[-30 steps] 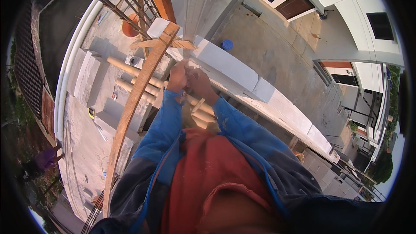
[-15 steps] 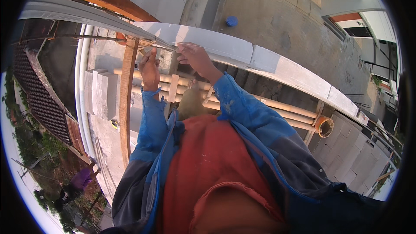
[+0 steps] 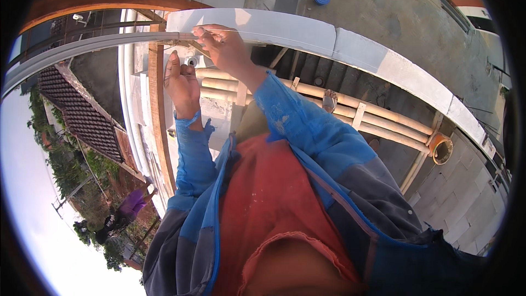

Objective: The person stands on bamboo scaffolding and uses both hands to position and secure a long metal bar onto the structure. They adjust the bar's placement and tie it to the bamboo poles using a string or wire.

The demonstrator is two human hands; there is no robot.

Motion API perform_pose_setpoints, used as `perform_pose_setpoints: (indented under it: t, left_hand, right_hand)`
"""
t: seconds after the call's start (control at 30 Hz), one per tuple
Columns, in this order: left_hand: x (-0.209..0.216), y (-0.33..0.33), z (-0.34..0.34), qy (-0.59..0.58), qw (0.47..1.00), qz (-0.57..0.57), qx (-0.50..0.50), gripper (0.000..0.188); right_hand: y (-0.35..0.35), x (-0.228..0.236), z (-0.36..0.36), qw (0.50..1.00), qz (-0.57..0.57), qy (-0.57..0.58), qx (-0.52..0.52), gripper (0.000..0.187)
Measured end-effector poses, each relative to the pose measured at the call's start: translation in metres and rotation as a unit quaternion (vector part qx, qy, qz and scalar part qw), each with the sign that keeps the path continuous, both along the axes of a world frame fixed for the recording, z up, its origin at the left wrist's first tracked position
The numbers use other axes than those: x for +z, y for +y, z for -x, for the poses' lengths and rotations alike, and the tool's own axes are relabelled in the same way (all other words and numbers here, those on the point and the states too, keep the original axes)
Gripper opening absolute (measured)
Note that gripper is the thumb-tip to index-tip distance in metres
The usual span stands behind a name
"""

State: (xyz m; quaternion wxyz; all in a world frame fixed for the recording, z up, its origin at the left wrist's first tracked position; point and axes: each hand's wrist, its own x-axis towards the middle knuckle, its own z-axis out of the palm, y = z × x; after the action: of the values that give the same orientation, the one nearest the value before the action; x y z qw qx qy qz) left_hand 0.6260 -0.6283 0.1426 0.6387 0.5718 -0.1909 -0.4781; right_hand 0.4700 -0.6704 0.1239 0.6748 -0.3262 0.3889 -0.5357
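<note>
Pinched in the right hand (image 3: 227, 49) is the near end of a long grey metal bar (image 3: 98, 45), the grip closed with fingertips (image 3: 204, 32) bunched around it where it meets the white block wall top (image 3: 285, 28). From that grip the bar's long axis runs out to the person's left, bowed by the lens, its far end pointing toward the picture's left rim over the dark tiled roof (image 3: 71, 109) below. Its surface looks smooth, dull and narrow, like a strip or channel section.

Just below it, the left hand (image 3: 183, 85) is raised with fingers curled loosely and one finger pointing up toward the bar; whether it touches the bar or holds anything cannot be told. A small round silvery object (image 3: 191, 61) shows beside that hand.

Both arms wear blue fabric sleeves (image 3: 307, 126), flecked pale. Pale round bamboo poles (image 3: 378, 120) lie beneath, running left to right along the wall, lashed with short cross pieces. A reddish-brown wooden plank (image 3: 159, 120) stands nearly upright beside the left forearm. The wall top is smooth, plastered and gently curved.
</note>
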Motion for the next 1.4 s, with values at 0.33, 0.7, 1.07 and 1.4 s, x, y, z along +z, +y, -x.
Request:
perform_pose_setpoints:
  t: [0.33,0.7,1.07,1.4]
  left_hand:
    - [0.021,0.017,0.019,0.032,0.999,0.003,-0.025,0.029]
    - [0.018,0.014,0.017,-0.05,0.998,0.024,-0.021,0.034]
    - [0.027,0.01,0.028,-0.141,0.989,0.037,0.027,0.023]
    - [0.021,0.012,0.007,-0.043,0.999,0.008,-0.012,0.032]
  right_hand:
    - [-0.014,0.008,-0.011,0.989,0.066,0.11,-0.071,0.045]
    - [-0.024,-0.008,-0.016,0.983,0.102,0.137,-0.059,0.03]
    - [-0.006,-0.013,-0.014,0.979,0.143,0.121,-0.083,0.022]
    - [-0.022,0.016,-0.011,0.994,0.068,0.069,-0.052,0.015]
